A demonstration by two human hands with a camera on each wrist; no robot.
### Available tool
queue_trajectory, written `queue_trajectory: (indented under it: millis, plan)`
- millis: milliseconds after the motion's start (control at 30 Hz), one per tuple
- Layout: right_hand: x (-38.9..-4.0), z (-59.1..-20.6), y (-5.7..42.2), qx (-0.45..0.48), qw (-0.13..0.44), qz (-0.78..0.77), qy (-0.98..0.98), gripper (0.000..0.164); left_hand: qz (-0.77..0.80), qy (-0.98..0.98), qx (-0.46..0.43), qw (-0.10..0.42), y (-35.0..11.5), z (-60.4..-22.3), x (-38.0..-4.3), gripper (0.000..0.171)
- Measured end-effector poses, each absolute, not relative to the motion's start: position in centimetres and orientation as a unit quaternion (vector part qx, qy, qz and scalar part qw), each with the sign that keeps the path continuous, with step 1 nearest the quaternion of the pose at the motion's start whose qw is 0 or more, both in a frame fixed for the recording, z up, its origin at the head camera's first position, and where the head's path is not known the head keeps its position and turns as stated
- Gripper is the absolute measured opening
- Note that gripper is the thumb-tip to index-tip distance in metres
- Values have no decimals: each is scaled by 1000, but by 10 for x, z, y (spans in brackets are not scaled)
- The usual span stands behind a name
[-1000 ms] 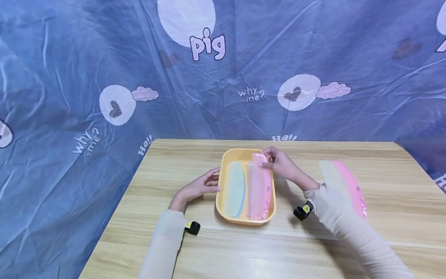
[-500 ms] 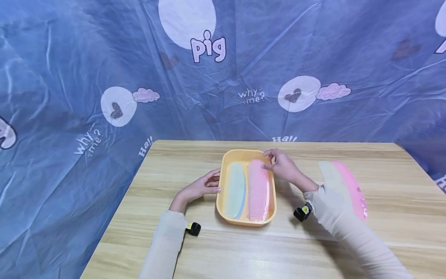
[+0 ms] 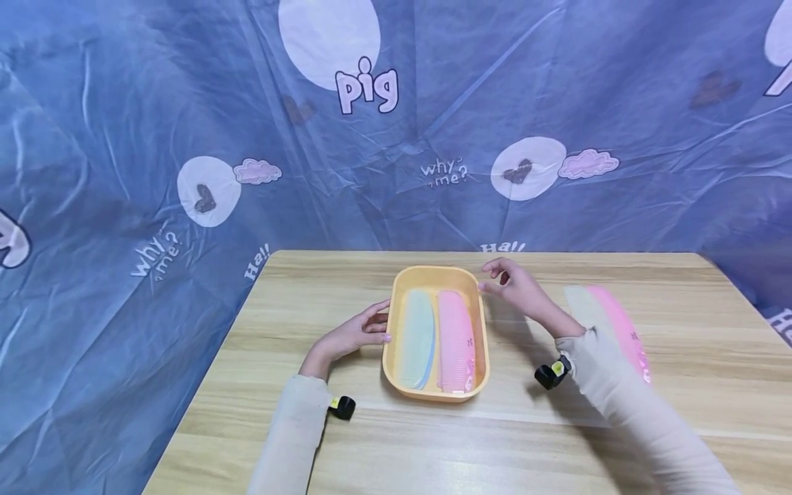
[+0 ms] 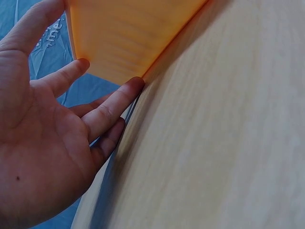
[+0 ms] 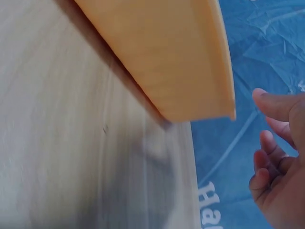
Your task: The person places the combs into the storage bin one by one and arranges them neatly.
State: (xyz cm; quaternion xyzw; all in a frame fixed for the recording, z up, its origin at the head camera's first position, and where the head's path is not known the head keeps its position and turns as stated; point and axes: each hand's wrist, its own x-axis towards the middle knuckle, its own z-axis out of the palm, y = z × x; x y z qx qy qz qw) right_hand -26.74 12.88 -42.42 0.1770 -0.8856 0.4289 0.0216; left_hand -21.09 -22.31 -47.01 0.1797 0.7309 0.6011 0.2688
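An orange-yellow tray (image 3: 392, 371) stands on the table with two combs lying side by side inside. On its left is a pale green-blue comb (image 3: 418, 338); on its right lies a pink comb (image 3: 456, 342). My left hand (image 3: 348, 335) touches the tray's left wall with its fingertips, and the left wrist view shows those fingers extended against the tray side (image 4: 128, 38). Just off the tray's upper right rim hovers my right hand (image 3: 515, 287), holding nothing. In the right wrist view its fingers (image 5: 267, 181) are loosely curled, apart from the tray wall (image 5: 167, 57).
A larger pink and pale comb (image 3: 619, 323) lies on the table to the right, partly covered by the right sleeve (image 3: 631, 399). Behind the wooden table (image 3: 421, 454) hangs a blue printed cloth (image 3: 383, 206).
My right hand lowered the pink comb into the tray's right side, let it go, and moved slightly up and right off the rim. The left hand stayed at the tray.
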Motion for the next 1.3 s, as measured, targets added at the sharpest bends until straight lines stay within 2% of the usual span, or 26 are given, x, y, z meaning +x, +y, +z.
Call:
queue_trajectory:
  millis: [433, 700, 1000, 1300]
  plan:
    - [-265, -411, 177, 181, 6, 409, -894, 39, 603, 731, 179, 266, -223, -472, -211, 85]
    - [-265, -413, 221, 188, -14, 393, -900, 50, 604, 729, 178, 267, -224, -470, -210, 81]
    - [-267, -418, 272, 132, -46, 375, -917, 58, 602, 727, 190, 269, -224, -471, -212, 84]
    - [-268, -423, 291, 117, -86, 341, -929, 65, 604, 725, 191, 271, -224, -472, -212, 84]
